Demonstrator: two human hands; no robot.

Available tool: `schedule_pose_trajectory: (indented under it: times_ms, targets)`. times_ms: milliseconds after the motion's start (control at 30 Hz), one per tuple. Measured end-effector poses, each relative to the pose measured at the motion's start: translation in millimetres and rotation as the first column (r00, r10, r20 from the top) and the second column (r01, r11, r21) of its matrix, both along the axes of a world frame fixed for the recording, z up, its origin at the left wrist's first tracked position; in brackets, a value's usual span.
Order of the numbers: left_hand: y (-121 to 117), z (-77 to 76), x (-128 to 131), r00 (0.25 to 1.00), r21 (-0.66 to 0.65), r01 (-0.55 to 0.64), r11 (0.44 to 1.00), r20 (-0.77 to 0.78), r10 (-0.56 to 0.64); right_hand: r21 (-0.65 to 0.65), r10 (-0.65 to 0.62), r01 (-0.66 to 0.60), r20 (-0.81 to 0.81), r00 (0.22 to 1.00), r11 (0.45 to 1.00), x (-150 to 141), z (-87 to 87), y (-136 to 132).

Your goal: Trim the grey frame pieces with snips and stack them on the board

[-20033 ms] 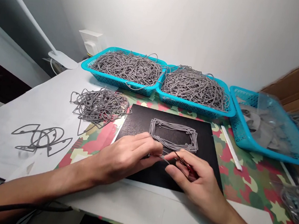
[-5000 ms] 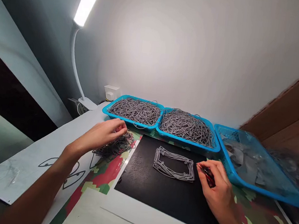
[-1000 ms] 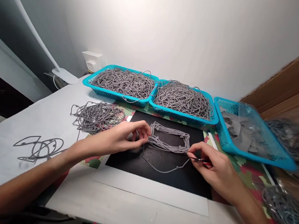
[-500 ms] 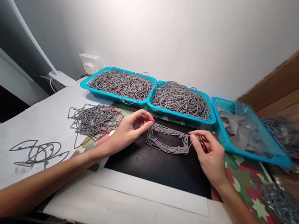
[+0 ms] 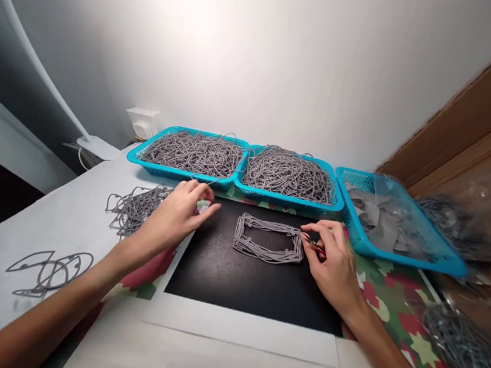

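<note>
A stack of grey rectangular rubber gaskets (image 5: 267, 246) lies on a black mat (image 5: 257, 282). My right hand (image 5: 329, 263) rests at the stack's right end, fingers curled round a thin red-handled tool (image 5: 315, 247). My left hand (image 5: 176, 215) reaches left over the loose pile of tangled grey gaskets (image 5: 135, 210), with its fingers bent and close together; whether they grip a gasket is unclear.
Two blue baskets (image 5: 146, 165) (image 5: 335, 202) full of grey gaskets stand at the back. A third blue basket (image 5: 400, 256) with grey scraps in plastic sits at the right. Darker gasket pieces (image 5: 50, 266) lie at the left, more gaskets (image 5: 465, 347) in a bag at the right. A lamp base (image 5: 98, 146) stands at the back left.
My left hand left the stack and moved left to the loose pile. My right hand stayed at the stack's right end. The loose gasket seen a second ago now lies on the stack.
</note>
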State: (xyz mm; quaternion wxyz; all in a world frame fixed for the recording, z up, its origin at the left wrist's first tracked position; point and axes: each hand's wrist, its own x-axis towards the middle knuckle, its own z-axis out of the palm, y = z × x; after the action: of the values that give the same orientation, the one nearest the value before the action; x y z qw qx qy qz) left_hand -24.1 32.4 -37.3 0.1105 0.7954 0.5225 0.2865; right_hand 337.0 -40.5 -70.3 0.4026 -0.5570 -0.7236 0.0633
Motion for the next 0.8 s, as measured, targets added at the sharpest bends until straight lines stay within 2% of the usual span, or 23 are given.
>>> schedule_pose_trajectory:
  times_ms: [33, 100, 267, 467, 600, 667, 700, 800]
  targets:
    - [1.6, -0.7, -10.5, 0.992, -0.006, -0.083, 0.997, -0.095, 0.082, 0.014, -0.008, 0.008, 0.002, 1.000, 1.000, 1.8, -0.3, -0.7]
    - [4.2, -4.2, -26.8, 0.964, -0.063, -0.173, 0.983, -0.214, 0.156, 0.032, -0.025, 0.025, 0.004, 1.000, 0.999, 5.0, -1.9, -0.9]
    - [4.5, -9.9, -35.4, 0.964, -0.100, -0.144, 0.984, -0.239, 0.117, 0.033, -0.031, 0.030, 0.028, 0.999, 0.999, 7.9, -7.6, 0.6]
    - [3.3, 8.5, -34.2, 0.989, -0.075, -0.133, 0.988, -0.074, 0.127, 0.063, 0.005, -0.008, 0.059, 0.998, 0.998, 6.0, -4.7, 0.8]
    - [2.1, 26.5, -38.9, 0.961, 0.044, -0.242, 0.969, 0.149, 0.234, 0.082, 0.021, -0.026, 0.058, 0.998, 0.996, 8.5, -4.7, 1.3]
    - [0.7, 35.8, -39.3, 0.899, 0.163, -0.359, 0.919, 0.323, 0.295, 0.076, 0.025, -0.029, 0.059, 0.998, 0.997, 10.2, -6.7, 1.4]
    - [0.2, 40.7, -39.0, 0.855, 0.231, -0.422, 0.877, 0.422, 0.301, 0.073, 0.027, -0.031, 0.061, 0.998, 0.997, 10.8, -7.9, 1.3]
    - [-0.7, 56.0, -36.6, 0.728, 0.413, -0.560, 0.719, 0.659, 0.189, 0.064, 0.045, -0.049, 0.063, 0.997, 0.997, 11.0, -10.5, 0.5]
